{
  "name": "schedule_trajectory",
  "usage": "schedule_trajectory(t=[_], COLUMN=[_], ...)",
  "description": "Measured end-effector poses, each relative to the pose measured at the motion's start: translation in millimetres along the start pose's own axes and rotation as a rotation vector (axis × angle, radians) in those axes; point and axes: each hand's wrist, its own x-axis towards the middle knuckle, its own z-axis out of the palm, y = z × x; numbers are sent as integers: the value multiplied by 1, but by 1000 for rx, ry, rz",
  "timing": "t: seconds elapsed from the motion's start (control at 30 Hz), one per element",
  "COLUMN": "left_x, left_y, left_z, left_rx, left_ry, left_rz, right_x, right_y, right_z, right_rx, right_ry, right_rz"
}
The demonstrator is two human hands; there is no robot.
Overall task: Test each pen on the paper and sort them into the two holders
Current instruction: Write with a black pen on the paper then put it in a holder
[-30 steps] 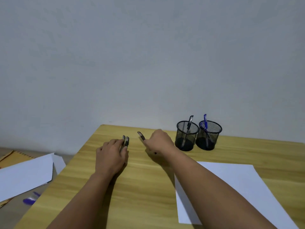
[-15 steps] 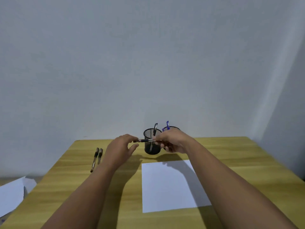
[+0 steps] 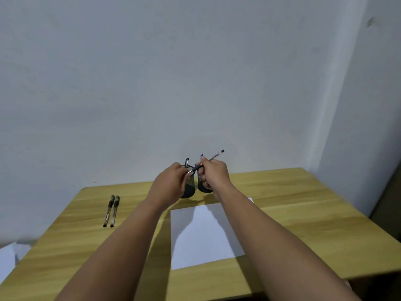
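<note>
A clear pen with dark ends is held in the air in front of the holders, its far end tilted up to the right. My right hand grips its barrel. My left hand pinches its lower left end; whether the cap is on is hidden by the fingers. Two black mesh holders stand behind my hands: the left holder has a black pen in it, and the right holder shows only a blue pen tip. A white paper lies on the wooden table.
Two more pens lie side by side on the left part of the table. White sheets lie on the floor past the table's left edge. A wall stands just behind the table, with a corner at the right.
My right hand has raised the pen from level to tilted, far end up right. My left hand has closed in on its lower end. The view has turned slightly.
</note>
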Motion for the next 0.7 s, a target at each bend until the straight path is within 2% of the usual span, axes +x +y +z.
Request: schedule_trajectory(t=[0.07,0.17,0.23,0.3,0.4,0.53,0.7], left_x=[-2,-20,-45,-69,-83,-80,-82], left_y=[6,-17,-52,-80,-98,-108,-121], left_z=[5,7,2,-2,9,37,48], left_rx=[38,118,180,250,316,367,154], left_ry=[-29,-108,-156,-181,-152,-228,-167], left_rz=[1,-83,-217,-320,-375,-364,-388], right_x=[14,42,58,59,46,43,43], right_y=[5,-3,-14,-27,-25,13,58], right_z=[0,-42,-84,-112,-120,-111,-93], right_rx=[54,188,100,3,-86,-187,-167], right_ry=[109,387,499,537,453,343,195], right_rz=[76,120,64,-28,-89,-128,-97])
